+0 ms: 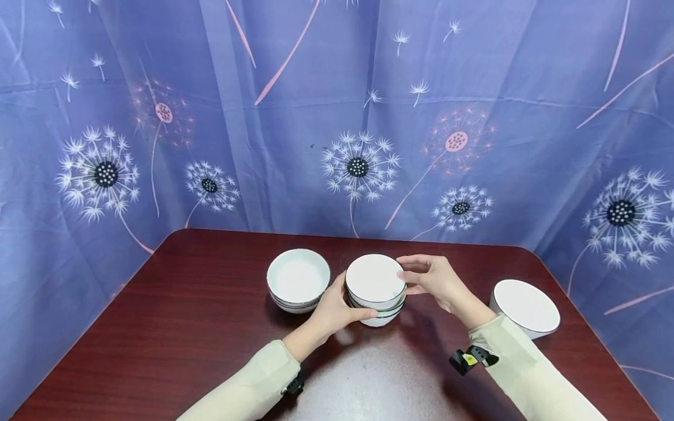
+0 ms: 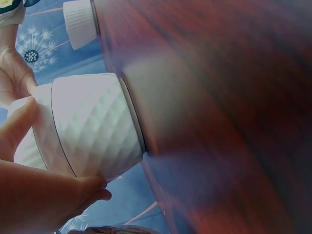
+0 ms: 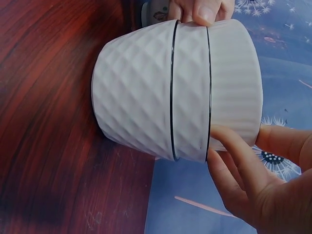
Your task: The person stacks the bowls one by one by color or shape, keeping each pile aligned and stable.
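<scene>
L hand point(image 1: 335, 311) grips bowl stack point(image 3: 146, 92); R hand point(image 1: 434, 280) pinches top bowl point(image 1: 374, 279). Stacking step, I judge; next prob. needs level release.

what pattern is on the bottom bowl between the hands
The bottom bowl: raised white diamonds, best seen in the right wrist view.

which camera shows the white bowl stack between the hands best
Right wrist: the round white ceramic-looking bowl stack appears sideways, its textured walls largely uncovered. Head mostly looks into its top bowl; left wrist has fingers covering part.
</scene>
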Action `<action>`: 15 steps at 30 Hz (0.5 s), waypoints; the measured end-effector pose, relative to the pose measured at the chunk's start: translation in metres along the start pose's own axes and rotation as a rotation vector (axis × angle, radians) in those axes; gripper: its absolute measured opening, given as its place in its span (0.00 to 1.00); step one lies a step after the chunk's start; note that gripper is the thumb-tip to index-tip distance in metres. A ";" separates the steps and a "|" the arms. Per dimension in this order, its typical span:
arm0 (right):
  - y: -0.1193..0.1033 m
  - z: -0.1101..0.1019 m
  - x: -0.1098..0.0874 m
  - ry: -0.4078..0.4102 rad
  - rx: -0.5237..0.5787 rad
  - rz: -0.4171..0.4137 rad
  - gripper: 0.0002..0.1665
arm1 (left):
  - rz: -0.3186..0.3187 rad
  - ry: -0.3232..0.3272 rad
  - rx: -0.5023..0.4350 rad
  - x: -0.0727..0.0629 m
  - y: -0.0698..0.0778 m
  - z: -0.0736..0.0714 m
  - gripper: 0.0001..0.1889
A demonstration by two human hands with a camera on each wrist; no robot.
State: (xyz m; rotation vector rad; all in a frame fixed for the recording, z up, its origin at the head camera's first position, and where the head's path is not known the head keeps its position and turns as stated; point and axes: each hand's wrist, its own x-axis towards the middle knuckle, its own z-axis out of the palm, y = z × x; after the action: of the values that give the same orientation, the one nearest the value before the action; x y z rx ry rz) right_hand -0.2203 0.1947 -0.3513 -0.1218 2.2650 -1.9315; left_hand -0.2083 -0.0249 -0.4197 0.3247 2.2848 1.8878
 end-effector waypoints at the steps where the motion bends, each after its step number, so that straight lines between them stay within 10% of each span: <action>1: 0.000 0.000 0.000 0.000 -0.003 -0.002 0.26 | -0.001 0.000 0.000 0.000 0.000 0.000 0.53; 15: 0.011 -0.006 0.002 0.020 -0.063 0.003 0.24 | -0.012 -0.016 -0.041 0.001 -0.001 0.001 0.55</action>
State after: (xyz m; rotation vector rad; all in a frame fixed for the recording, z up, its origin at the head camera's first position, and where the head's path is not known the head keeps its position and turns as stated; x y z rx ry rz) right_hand -0.2228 0.2014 -0.3612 -0.1065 2.3384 -1.8682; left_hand -0.2090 -0.0243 -0.4206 0.3189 2.2299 1.9167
